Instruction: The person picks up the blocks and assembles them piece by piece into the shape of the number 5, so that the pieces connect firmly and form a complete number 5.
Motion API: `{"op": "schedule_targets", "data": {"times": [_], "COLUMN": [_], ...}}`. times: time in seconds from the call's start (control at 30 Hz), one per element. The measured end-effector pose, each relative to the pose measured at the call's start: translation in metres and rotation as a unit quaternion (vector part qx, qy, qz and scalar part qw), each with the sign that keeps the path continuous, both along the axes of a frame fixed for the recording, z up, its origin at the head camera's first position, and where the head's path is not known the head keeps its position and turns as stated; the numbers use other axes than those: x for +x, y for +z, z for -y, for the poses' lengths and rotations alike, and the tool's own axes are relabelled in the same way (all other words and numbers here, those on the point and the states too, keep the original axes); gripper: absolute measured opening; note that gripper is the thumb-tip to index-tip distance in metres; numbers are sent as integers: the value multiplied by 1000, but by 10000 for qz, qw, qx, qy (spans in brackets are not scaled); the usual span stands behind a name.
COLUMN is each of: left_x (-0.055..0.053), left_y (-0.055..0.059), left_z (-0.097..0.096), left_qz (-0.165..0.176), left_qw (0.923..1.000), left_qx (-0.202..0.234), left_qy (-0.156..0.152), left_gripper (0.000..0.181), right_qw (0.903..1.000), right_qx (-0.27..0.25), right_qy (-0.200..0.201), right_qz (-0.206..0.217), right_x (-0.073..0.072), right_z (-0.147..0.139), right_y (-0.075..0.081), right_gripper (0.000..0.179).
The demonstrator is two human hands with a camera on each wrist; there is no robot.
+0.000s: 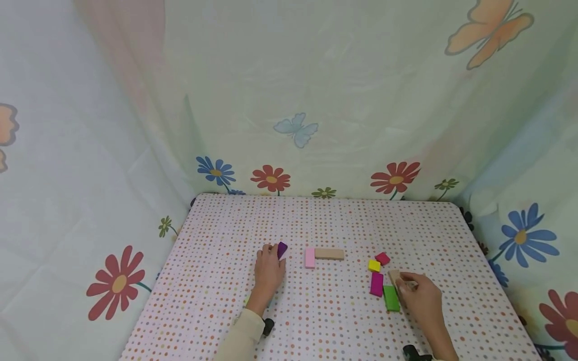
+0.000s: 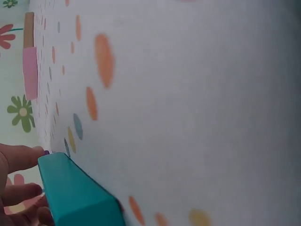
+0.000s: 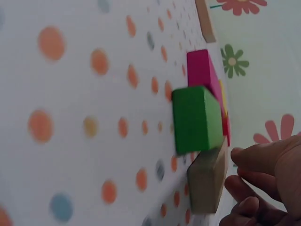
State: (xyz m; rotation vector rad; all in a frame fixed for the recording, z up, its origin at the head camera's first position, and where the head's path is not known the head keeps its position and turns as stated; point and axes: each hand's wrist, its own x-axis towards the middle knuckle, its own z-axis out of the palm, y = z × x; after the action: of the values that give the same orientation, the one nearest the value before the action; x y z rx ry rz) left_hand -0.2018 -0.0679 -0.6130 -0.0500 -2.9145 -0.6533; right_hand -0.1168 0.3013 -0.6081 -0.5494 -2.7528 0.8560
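Plain tan wooden block (image 1: 394, 276), beside the green rectangular block (image 1: 391, 299), looks light and stiff, best pinched across its narrow sides. Right hand (image 1: 423, 297) bends beside it, left hand (image 1: 268, 272) at a dark purple block (image 1: 282, 249); whether either grips, I cannot tell.

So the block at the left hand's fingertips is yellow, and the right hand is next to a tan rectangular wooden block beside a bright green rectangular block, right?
Not quite: the head view shows a purple block at the fingertips of the left hand, not a yellow one. The right hand is indeed next to the tan rectangular wooden block, beside the bright green rectangular block.
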Motion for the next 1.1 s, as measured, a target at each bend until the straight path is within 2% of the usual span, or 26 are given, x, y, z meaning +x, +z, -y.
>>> {"op": "schedule_targets", "data": {"times": [0.13,0.43,0.57,0.73,0.87,1.1], "left_x": [0,0,0,2,3,4], "left_y": [0,0,0,-1,-2,-4], "left_z": [1,1,1,2,2,2], "left_qz": [54,103,133,30,-91,-39], "left_qw": [9992,9968,9960,9959,9964,9970], "left_qx": [-385,-699,-771,-735,-667,-580], "left_qy": [99,364,442,527,516,504], "left_gripper": [47,36,34,35,35,36], "right_qw": [9992,9930,9916,9928,9924,9925], "right_qx": [-116,-509,-591,-534,-557,-497], "right_qy": [-222,-685,-837,-741,-749,-813], "right_qz": [296,815,794,774,795,764], "right_x": [6,21,24,27,29,32], "right_z": [-7,-2,1,0,2,8], "right_y": [-3,-5,-7,-8,-8,-6], "right_gripper": [37,43,44,46,45,43]}}
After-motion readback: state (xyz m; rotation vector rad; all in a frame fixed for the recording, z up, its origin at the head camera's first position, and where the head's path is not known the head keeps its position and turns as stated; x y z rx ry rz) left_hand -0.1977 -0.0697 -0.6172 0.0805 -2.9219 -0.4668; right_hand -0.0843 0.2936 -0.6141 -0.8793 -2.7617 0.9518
